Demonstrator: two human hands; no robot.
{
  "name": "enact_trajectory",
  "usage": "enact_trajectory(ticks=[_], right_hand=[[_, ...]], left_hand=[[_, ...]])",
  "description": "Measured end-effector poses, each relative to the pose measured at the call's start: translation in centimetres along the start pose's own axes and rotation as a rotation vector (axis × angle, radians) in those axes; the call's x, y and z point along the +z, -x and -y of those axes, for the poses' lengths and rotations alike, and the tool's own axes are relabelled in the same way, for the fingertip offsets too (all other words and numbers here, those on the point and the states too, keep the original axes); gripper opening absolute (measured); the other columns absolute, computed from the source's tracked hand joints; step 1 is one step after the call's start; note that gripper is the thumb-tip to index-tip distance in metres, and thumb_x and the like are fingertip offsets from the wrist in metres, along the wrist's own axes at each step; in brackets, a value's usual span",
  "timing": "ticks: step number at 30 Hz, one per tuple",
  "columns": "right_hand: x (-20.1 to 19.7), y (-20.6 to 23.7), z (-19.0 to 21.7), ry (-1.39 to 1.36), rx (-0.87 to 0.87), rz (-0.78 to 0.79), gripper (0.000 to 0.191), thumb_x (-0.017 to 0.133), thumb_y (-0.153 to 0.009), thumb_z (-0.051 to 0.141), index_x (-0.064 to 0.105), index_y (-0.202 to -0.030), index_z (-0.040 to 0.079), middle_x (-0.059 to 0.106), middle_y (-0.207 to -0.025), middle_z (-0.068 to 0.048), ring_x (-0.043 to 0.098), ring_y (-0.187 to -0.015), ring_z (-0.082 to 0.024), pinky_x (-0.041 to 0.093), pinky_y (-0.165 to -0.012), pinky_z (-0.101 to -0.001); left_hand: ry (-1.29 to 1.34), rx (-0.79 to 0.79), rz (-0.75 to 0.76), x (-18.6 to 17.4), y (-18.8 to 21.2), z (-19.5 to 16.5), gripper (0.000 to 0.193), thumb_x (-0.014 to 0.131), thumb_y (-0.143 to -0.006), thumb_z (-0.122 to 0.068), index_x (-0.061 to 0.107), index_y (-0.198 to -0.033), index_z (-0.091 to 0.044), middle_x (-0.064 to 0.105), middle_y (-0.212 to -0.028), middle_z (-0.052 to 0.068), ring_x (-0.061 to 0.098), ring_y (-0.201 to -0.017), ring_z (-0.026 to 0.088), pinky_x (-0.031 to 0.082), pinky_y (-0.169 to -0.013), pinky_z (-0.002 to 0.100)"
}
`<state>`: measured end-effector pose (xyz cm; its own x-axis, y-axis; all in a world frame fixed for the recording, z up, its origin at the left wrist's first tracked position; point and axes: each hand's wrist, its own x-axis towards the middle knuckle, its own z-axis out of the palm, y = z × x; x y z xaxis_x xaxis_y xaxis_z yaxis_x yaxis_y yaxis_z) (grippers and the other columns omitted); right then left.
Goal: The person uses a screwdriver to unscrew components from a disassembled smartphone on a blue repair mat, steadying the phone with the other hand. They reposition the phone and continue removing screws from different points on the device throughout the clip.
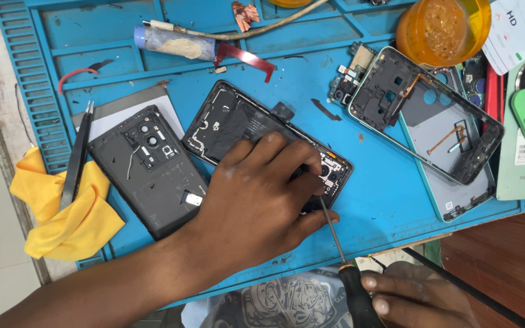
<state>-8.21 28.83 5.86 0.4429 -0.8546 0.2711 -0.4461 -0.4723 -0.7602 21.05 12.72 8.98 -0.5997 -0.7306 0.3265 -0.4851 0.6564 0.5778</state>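
— Pressing down on the opened phone (232, 124), is that the left hand (256, 200)?

— Yes. It lies flat over the phone's lower half, fingers spread and slightly curled, thumb at the near edge. It grips nothing, only steadies the phone against the blue mat (372, 194).

— And the right hand (411, 294)?

— Low at the frame's bottom edge, fingers closed round the black handle of a screwdriver (338, 252). The thin shaft runs up to the phone's right end, its tip by the camera module, just beside the left fingertips.

— Where does the phone sit?

— Mid-mat, lying aslant, insides up. Its grey back cover (153, 167) lies just to the left, touching nothing of the hand.

— What else is about?

— Black tweezers (77, 155) rest on a yellow cloth (68, 212) at the mat's left edge. A second phone frame (426, 115) lies to the right, an orange tub (442, 30) above it, and a small tube (174, 41) near the top.
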Motion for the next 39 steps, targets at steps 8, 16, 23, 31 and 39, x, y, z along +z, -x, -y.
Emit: enact_trajectory(ticks=[8, 16, 23, 31, 39], right_hand=[[0.3, 0.2, -0.6, -0.150, -0.021, -0.043, 0.037, 0.079, -0.074, -0.006, 0.064, -0.107, 0.003, 0.074, -0.108, -0.023, 0.075, -0.077, -0.023, 0.065, -0.061, -0.0322], [0.6, -0.4, 0.2, -0.084, -0.003, -0.066, 0.036, 0.080, -0.076, -0.003, 0.063, -0.106, 0.006, 0.073, -0.109, -0.020, 0.079, -0.079, -0.024, 0.065, -0.064, -0.0346], [-0.1, -0.2, 0.1, -0.111, -0.017, -0.033, 0.036, 0.079, -0.077, -0.003, 0.063, -0.109, 0.004, 0.072, -0.110, -0.022, 0.076, -0.079, -0.025, 0.064, -0.061, -0.0343], [0.3, -0.2, 0.5, -0.121, 0.009, -0.061, 0.034, 0.078, -0.080, -0.002, 0.063, -0.110, 0.005, 0.072, -0.111, -0.021, 0.077, -0.081, -0.026, 0.066, -0.064, -0.0348], [-0.4, -0.7, 0.6, -0.098, 0.011, 0.014, 0.032, 0.079, -0.081, -0.001, 0.062, -0.108, 0.001, 0.071, -0.112, -0.024, 0.076, -0.087, -0.026, 0.068, -0.075, -0.0391]], left_hand=[[-0.002, 0.006, 0.017, 0.0, 0.0, 0.0, 0.038, 0.085, -0.076, -0.045, 0.071, -0.080, -0.010, 0.059, -0.105, 0.000, 0.055, -0.096, 0.021, 0.040, -0.074, 0.040], [-0.012, 0.003, 0.007, 0.0, 0.0, -0.1, 0.037, 0.085, -0.076, -0.045, 0.071, -0.081, -0.011, 0.059, -0.105, 0.000, 0.055, -0.096, 0.022, 0.040, -0.075, 0.040], [-0.015, 0.004, 0.009, 0.1, 0.0, -0.3, 0.038, 0.084, -0.076, -0.045, 0.071, -0.081, -0.011, 0.059, -0.104, 0.000, 0.055, -0.097, 0.022, 0.040, -0.075, 0.041], [-0.027, 0.012, 0.007, 0.2, 0.0, -0.3, 0.038, 0.084, -0.076, -0.046, 0.070, -0.082, -0.011, 0.059, -0.105, 0.001, 0.055, -0.097, 0.023, 0.040, -0.074, 0.041], [0.010, -0.004, 0.002, 0.0, 0.1, -0.2, 0.037, 0.085, -0.075, -0.044, 0.072, -0.089, -0.012, 0.060, -0.107, 0.000, 0.057, -0.098, 0.021, 0.041, -0.075, 0.040]])
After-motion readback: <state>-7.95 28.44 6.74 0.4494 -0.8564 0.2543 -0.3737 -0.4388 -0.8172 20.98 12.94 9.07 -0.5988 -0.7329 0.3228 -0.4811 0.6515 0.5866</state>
